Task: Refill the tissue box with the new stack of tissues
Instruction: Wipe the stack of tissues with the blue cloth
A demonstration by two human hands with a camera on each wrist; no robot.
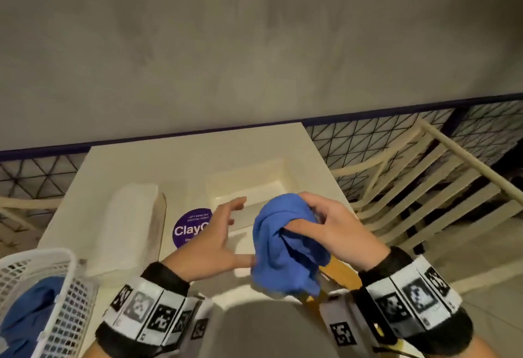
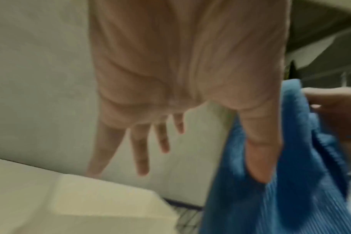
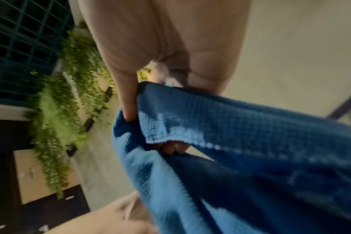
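A stack of white tissues (image 1: 127, 224) lies on the left of the cream table (image 1: 198, 154). An open cream box (image 1: 240, 179) sits at the table's middle, its inside showing nothing. My right hand (image 1: 317, 222) grips a bunched blue cloth (image 1: 285, 244) above the box's near end; the wrist view shows the right hand (image 3: 150, 126) with thumb and fingers closed round the blue cloth (image 3: 250, 142). My left hand (image 1: 226, 230) hovers beside it with fingers straight and spread. Its thumb (image 2: 258, 158) is tucked into a fold of the blue cloth (image 2: 291, 197).
A wooden board (image 1: 343, 271) lies under the cloth at the table's near right. A round purple sticker (image 1: 186, 227) is on the tabletop. A white mesh basket (image 1: 56, 287) with blue fabric stands at lower left. A slatted chair (image 1: 424, 202) is to the right.
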